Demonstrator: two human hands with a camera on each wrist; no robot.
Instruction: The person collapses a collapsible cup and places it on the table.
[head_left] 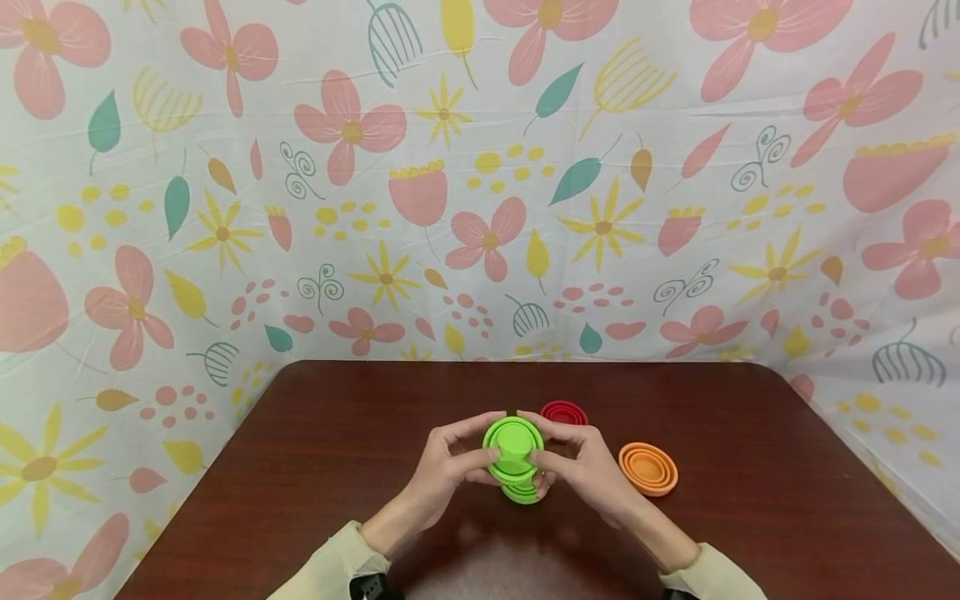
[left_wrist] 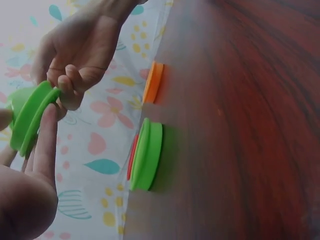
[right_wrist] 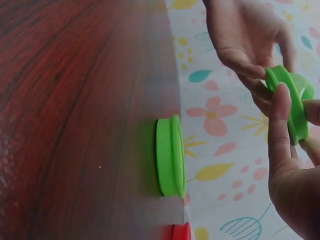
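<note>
Both hands hold a green collapsible cup (head_left: 514, 433) with ringed folds, up off the table in the middle of the head view. Its centre bulges out toward the head camera. My left hand (head_left: 442, 467) grips the left side, thumb on the bulging part and fingers behind the rim. The right hand (head_left: 588, 471) mirrors this on the other side. Seen from the left wrist, the held cup (left_wrist: 31, 117) is side-on between the fingers. Below it a second green cup (right_wrist: 170, 156) lies flattened on the table, partly hidden by the hands in the head view.
A flattened red cup (head_left: 564, 412) lies behind the right hand, partly covered by it. To the right of that hand is a flattened orange cup (head_left: 648, 469). The dark wooden table (head_left: 337, 433) ends at a flower-printed cloth (head_left: 480, 167) at the back and sides.
</note>
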